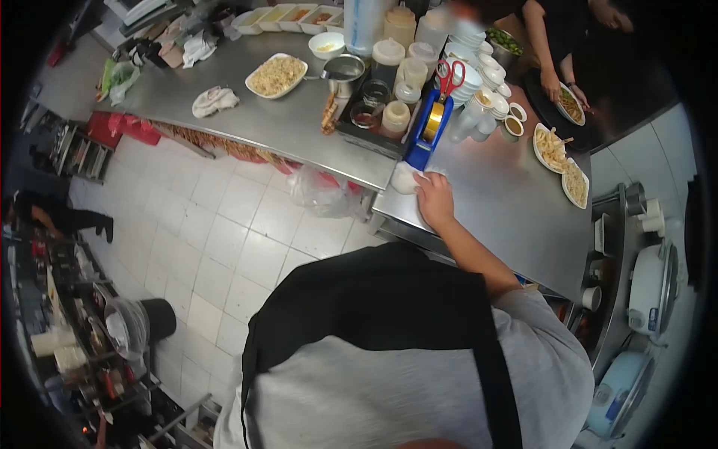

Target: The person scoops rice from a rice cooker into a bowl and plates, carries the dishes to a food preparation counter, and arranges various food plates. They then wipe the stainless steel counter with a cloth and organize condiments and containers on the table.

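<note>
My right hand (435,199) rests at the left front corner of the steel table (508,217), its fingers closed over a crumpled white cloth (404,179). Just beyond the cloth stands a blue tape dispenser (420,153) with a yellowish roll, and red-handled scissors (450,78) stick up behind it. Left of the dispenser, a dark caddy (374,144) holds several sauce bottles and jars. My left hand is out of view.
A plate of rice (276,75) and another cloth (215,102) lie on the left counter (224,123). Stacked white bowls (465,82) and plates of fries (550,148) and rice (574,183) stand right. A co-worker's hands (552,86) hold a plate. Another person (63,213) stands far left.
</note>
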